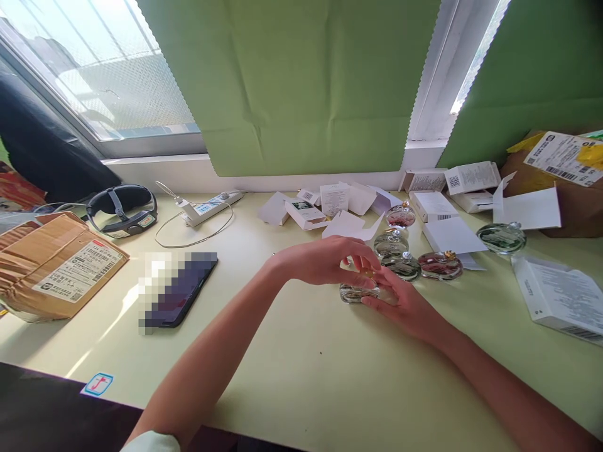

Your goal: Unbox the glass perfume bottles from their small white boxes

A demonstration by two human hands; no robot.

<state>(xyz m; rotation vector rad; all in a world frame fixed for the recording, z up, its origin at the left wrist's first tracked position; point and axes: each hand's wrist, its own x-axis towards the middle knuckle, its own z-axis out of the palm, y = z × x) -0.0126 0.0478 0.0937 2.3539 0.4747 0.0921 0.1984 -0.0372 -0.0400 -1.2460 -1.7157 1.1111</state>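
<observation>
A small clear glass perfume bottle (353, 295) stands on the table between my two hands. My left hand (325, 260) comes over it from above, its fingers curled around the gold-coloured top, which they mostly hide. My right hand (407, 301) grips the bottle's side from the right, thumb and fingers closed against the glass. Close behind are a greenish glass bottle (399, 266), another clear bottle (390, 243) and a reddish bottle (441, 266) with a gold top. Another reddish bottle (400, 215) sits farther back.
Opened white cartons (306, 215) lie along the back. A dark green bottle (500, 238) and a white box (560, 298) are at the right, near a brown carton (575, 207). Leftward are a phone (188, 295), a power strip (211, 207), a headband device (123, 212) and a cardboard parcel (61, 267).
</observation>
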